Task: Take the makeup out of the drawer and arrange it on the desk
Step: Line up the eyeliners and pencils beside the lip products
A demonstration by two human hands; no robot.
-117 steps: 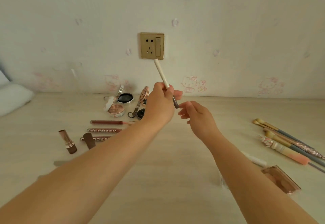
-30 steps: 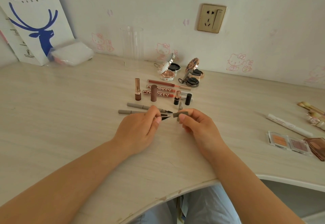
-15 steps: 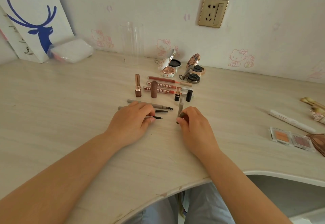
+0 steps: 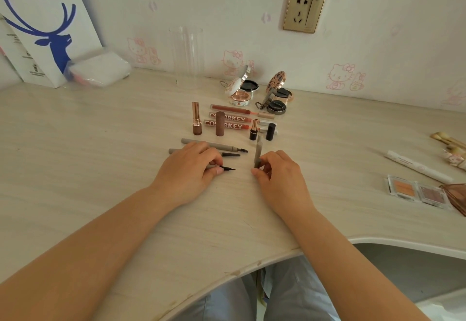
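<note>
My left hand (image 4: 191, 169) rests on the desk (image 4: 100, 169) and pinches a grey eyeliner pen (image 4: 227, 169) whose black tip points right. My right hand (image 4: 274, 172) holds the pen's grey cap (image 4: 257, 153) upright on the desk, a short way right of the tip. Just behind my left hand lie two more grey pencils (image 4: 214, 145), one with a spoolie brush end. Behind them stand lipsticks (image 4: 196, 121), lip gloss tubes (image 4: 232, 122) and two open compacts (image 4: 239, 91).
A clear glass cylinder (image 4: 186, 53) stands at the wall. A luckin coffee paper bag (image 4: 42, 25) and a plastic pack (image 4: 98, 69) sit far left. A white tube (image 4: 416, 167), eyeshadow palettes (image 4: 416, 191) and brushes (image 4: 448, 144) lie right. The desk edge curves inward near my lap.
The pen is now uncapped and has come down from the air onto the desk. My right hand has stood the cap upright, away from the tip.
</note>
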